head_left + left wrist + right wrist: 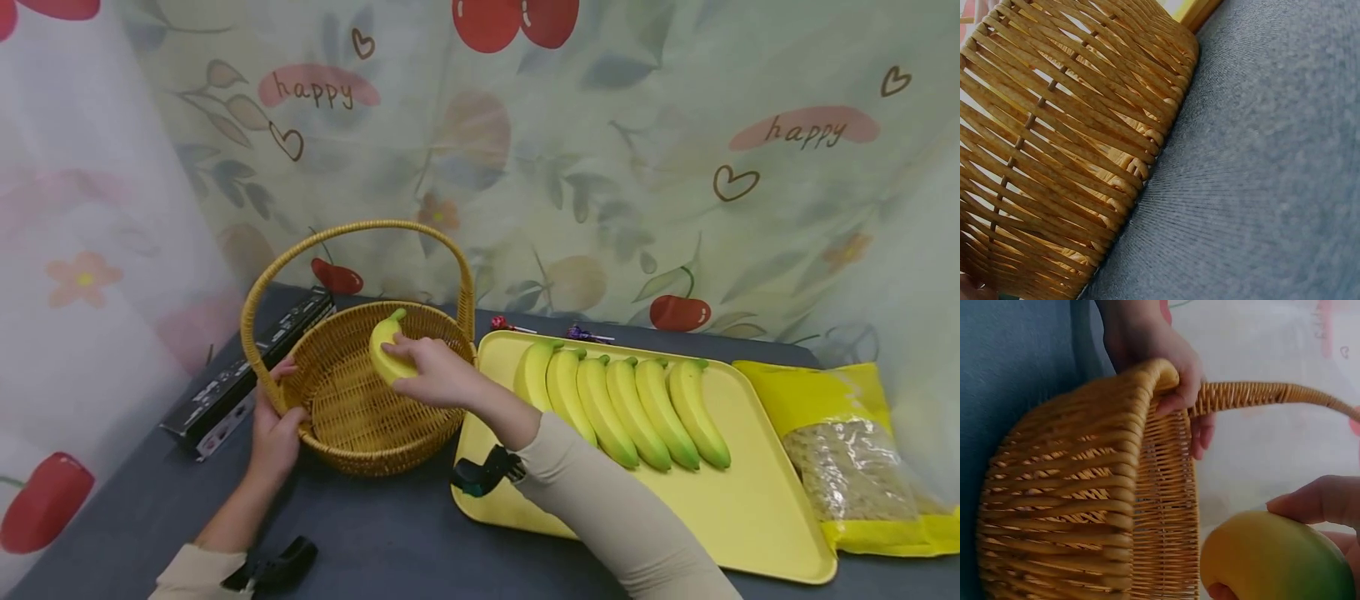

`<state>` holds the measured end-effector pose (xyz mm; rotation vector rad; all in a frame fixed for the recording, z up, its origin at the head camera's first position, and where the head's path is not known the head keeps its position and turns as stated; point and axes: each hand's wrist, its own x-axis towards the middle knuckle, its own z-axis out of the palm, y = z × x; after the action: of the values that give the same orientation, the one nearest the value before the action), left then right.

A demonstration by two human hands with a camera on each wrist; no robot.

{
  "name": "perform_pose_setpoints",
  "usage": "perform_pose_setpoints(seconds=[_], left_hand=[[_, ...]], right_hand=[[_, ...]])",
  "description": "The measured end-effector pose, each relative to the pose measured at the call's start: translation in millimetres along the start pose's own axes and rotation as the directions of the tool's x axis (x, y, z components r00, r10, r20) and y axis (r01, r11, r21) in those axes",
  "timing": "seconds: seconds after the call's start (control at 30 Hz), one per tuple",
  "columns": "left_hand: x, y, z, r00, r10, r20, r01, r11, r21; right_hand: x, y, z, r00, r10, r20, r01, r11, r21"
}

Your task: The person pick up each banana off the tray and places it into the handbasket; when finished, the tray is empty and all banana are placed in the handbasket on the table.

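Note:
My right hand [435, 372] grips a yellow banana [387, 350] with a green stem, holding it over the wicker basket [360, 454]. In the right wrist view the banana [1272, 556] shows large and close, with thumb and fingers around it, beside the basket's rim. My left hand [276, 425] holds the basket's left rim at the foot of its arched handle, thumb on the inner side. That grip also appears in the right wrist view, where the left hand [1169, 362] curls over the rim. Woven basket wall [1072, 144] fills much of the left wrist view.
Right of the basket, a yellow tray [750, 517] carries a row of several bananas [611, 408]. A yellow bag [847, 467] with a see-through window lies at its right edge. Two lollipops [588, 335] lie behind the tray. A long black box [225, 400] sits left of the basket.

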<state>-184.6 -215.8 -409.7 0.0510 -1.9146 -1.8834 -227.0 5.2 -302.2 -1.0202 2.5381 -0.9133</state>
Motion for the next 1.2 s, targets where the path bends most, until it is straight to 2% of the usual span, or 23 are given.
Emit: perform_pose_setpoints(seconds=[0.2,0.33,0.53,0.8,1.0,1.2], left_hand=[[-0.4,0.5,1.8,1.0,-0.004,-0.014,0.004,1.0,0.029],[-0.2,1.6,1.9,1.0,0.012,-0.014,-0.012,1.0,0.006],[-0.2,1.7,1.3,0.999,0.034,-0.013,-0.034,0.999,-0.036],[-1.8,-0.2,3.0,0.999,0.035,-0.008,-0.036,0.999,-0.035],[-1.0,1.7,2.1,1.0,0.022,-0.013,-0.023,1.0,-0.019],[-0.8,0.5,1.1,1.0,0.018,-0.009,-0.018,0.999,-0.048]], right_hand=[[23.3,0.8,0.9,0.99,-0.021,0.139,0.031,0.997,-0.069],[38.2,-1.2,3.4,0.977,-0.001,0.215,0.014,0.998,-0.056],[58.5,-4.8,9.0,0.969,0.023,0.248,-0.01,0.999,-0.054],[72.0,1.7,20.2,0.94,0.018,0.34,-0.039,0.998,0.055],[77.3,-3.8,22.9,0.931,0.007,0.366,-0.032,0.998,0.061],[82.2,-6.8,29.2,0.916,0.035,0.399,-0.033,0.999,-0.013]])
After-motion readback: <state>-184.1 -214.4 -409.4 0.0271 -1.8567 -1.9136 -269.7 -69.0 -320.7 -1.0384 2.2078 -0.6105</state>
